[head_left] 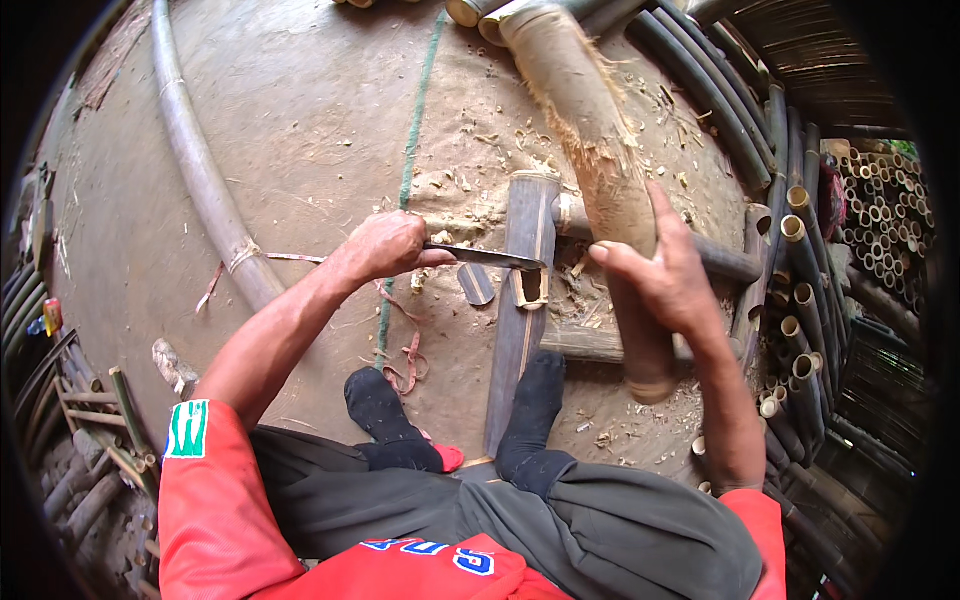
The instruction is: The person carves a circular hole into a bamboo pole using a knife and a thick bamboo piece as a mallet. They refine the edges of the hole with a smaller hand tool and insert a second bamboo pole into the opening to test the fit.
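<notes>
The shirt is bright red and short-sleeved. Its left sleeve carries a patch in green and white near the hem, roughly rectangular; the right sleeve shows as plain red. Across the chest run blue letters edged in white (partly lost in the folds of the cloth). The trousers are dark grey, loose and softly creased. On the feet are black socks, rounded at the toes and close-fitting. A scrap of red shows at the left heel, though whether it belongs to the sock is unclear. Forearms and hands are bare.
</notes>
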`<state>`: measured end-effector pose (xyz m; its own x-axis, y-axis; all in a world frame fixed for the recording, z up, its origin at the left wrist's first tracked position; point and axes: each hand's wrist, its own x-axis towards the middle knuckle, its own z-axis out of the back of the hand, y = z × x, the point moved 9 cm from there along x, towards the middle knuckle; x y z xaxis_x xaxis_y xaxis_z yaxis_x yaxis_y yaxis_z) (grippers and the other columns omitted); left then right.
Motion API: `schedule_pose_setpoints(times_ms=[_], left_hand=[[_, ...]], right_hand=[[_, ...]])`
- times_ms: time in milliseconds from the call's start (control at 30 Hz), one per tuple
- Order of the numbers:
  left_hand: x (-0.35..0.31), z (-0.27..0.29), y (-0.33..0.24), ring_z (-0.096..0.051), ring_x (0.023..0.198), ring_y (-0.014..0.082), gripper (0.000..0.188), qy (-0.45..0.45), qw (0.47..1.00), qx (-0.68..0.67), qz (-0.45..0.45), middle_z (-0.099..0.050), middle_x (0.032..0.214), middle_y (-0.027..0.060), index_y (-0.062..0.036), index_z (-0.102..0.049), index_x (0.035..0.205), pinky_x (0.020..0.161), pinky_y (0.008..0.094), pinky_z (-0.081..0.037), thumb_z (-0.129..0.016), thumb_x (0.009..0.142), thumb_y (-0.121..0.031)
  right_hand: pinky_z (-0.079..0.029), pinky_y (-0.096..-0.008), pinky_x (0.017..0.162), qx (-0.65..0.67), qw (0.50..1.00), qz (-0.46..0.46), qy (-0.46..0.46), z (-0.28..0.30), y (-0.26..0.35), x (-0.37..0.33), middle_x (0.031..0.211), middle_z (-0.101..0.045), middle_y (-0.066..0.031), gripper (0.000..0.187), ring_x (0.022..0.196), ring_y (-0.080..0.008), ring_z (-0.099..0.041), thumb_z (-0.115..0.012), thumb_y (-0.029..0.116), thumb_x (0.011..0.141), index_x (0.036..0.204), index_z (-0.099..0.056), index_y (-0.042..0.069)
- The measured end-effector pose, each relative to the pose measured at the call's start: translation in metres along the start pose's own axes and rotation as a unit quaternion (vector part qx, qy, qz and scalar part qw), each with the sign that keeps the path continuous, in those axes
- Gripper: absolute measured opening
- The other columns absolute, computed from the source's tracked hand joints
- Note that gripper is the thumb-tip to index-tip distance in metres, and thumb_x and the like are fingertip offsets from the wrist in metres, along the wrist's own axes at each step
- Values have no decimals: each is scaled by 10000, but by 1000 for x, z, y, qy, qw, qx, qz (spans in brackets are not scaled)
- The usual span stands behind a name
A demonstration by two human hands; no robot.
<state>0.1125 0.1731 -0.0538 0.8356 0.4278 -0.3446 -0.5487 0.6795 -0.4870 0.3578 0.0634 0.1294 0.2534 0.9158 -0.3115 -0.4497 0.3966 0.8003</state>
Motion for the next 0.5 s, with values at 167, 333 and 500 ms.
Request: schedule_pose_setpoints(times_ms=[167, 333, 500], left_hand=[[9, -12, 1, -694, 671, 446, 777, 5, 999, -7, -38, -610, 614, 261, 43, -686, 719, 638, 532, -544, -658, 956, -697], [-16, -18, -6, -696, 634, 401, 616, 33, 999, -6, 9, -645, 623, 178, -21, -681, 798, 601, 489, -556, -642, 1017, -595], [-45, -5, -28, -708, 704, 352, 413, -110, 990, 25, -80, -673, 730, 153, -71, -633, 844, 613, 487, -548, -730, 983, -448]], right_hand=[[-544, -493, 993, -201, 934, -104, 275, -81, -83, -13, 1197, -695, -315, 740, 1130, -416, -703, -828, 371, 807, 1351, -501, -10], [-512, -373, 987, -35, 971, -77, 225, -50, -50, -8, 1185, -683, -147, 644, 1111, -234, -652, -844, 304, 814, 1324, -572, 20], [-499, -311, 993, 169, 975, -110, 95, -15, -65, -26, 1224, -651, -79, 827, 1107, -157, -613, -862, 219, 786, 1492, -482, 14]])
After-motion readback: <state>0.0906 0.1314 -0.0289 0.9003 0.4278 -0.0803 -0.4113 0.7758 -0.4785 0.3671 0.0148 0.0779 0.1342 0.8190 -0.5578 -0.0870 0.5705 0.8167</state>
